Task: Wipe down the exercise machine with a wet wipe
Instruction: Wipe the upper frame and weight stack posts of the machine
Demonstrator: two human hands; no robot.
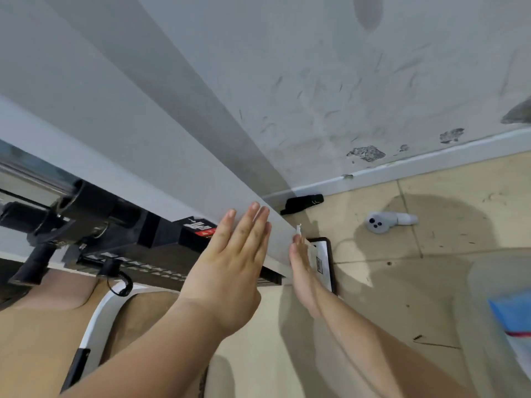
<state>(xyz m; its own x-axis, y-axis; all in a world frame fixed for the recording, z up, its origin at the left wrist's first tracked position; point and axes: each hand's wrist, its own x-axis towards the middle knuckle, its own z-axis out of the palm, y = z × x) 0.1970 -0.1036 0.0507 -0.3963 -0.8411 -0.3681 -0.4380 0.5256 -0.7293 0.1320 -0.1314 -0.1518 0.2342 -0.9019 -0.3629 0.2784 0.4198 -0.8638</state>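
Observation:
A long white upright panel of the exercise machine (161,156) runs diagonally across the view, its lower end near the floor. My left hand (232,262) lies flat against the panel's near face, fingers straight and together, holding nothing. My right hand (301,268) presses against the panel's far side; a small bit of white wet wipe (298,229) sticks out above its fingertips. Black weight-stack parts and a red label (205,232) sit under the panel to the left.
On the beige tiled floor lie a white handheld controller (385,222), a black object (303,203) by the skirting board, and a phone-like device (324,261) behind my right hand. A blue packet (514,314) is at the right edge. The scuffed wall stands behind.

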